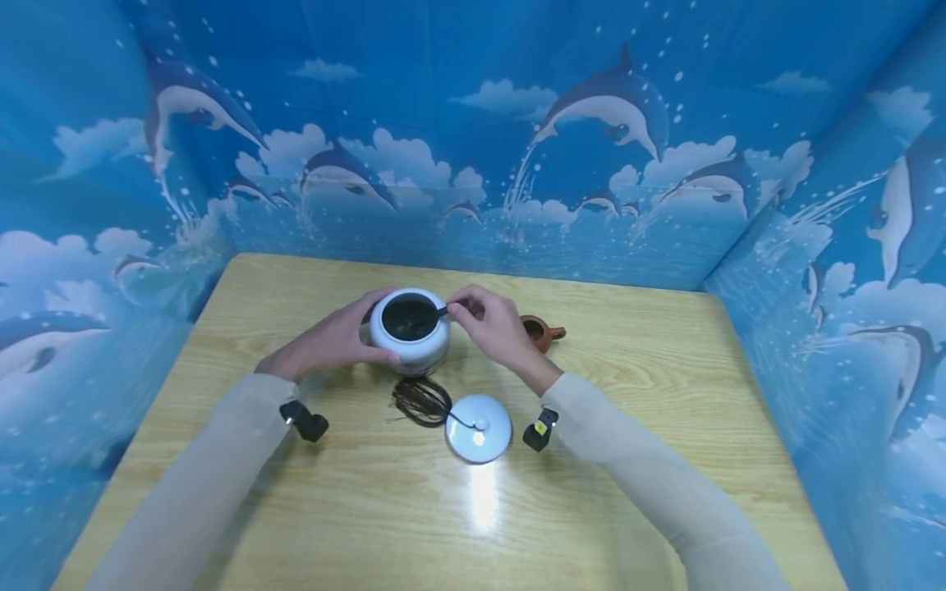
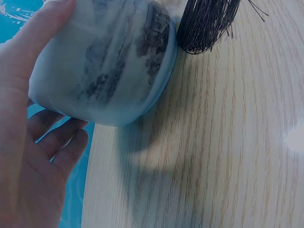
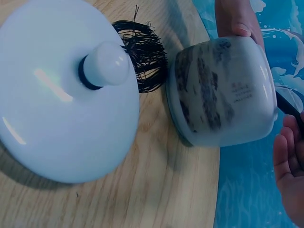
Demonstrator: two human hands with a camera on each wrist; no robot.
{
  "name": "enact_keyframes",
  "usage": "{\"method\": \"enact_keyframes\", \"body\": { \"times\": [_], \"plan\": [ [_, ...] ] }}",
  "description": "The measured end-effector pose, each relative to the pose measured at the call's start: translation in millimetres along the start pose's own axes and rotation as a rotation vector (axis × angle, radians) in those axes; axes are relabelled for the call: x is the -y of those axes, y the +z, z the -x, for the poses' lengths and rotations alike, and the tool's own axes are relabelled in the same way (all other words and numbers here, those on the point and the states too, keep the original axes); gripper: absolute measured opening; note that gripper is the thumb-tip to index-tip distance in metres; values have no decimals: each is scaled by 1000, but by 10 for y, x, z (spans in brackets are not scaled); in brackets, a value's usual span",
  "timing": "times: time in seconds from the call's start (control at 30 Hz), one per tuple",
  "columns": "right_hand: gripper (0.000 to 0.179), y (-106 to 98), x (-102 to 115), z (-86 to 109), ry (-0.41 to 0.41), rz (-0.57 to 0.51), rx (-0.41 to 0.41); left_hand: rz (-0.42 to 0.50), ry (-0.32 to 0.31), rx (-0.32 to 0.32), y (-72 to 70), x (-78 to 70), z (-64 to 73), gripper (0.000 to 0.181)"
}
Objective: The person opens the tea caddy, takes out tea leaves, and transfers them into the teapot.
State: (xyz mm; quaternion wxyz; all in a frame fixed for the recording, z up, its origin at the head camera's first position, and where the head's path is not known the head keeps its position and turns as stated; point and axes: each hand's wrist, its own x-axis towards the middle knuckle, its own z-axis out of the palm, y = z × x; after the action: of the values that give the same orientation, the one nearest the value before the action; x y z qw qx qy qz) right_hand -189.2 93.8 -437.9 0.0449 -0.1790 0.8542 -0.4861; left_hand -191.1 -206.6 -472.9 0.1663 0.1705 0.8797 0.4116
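A white ceramic jar with a grey landscape print stands on the table, its dark mouth facing up. My left hand holds it from the left, thumb on the near side and fingers round the far side. At the right of the rim, my right hand pinches a slim black handle between thumb and fingers. The handle reaches over the rim into the jar, where its far end is lost in the dark. In front lies the jar's round white lid, with a dark tassel tied to its knob.
Partly behind my right forearm sits a small brown clay teapot, its spout-like end pointing right. The wooden table ends at a blue dolphin-print curtain at the back and sides.
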Motion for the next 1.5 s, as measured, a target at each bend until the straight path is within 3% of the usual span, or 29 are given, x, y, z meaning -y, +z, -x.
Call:
{"method": "enact_keyframes", "body": {
  "times": [0.33,0.67,1.5],
  "plan": [
    [23,-143,-17,34,-5,-51,-34,-11,-6,-7,2,4,9,129],
    [28,-244,-63,80,64,-85,-49,-16,5,-7,5,28,-3,129],
    [32,-617,-164,244,81,-198,-157,-12,-9,-6,1,6,7,128]
  ]
}}
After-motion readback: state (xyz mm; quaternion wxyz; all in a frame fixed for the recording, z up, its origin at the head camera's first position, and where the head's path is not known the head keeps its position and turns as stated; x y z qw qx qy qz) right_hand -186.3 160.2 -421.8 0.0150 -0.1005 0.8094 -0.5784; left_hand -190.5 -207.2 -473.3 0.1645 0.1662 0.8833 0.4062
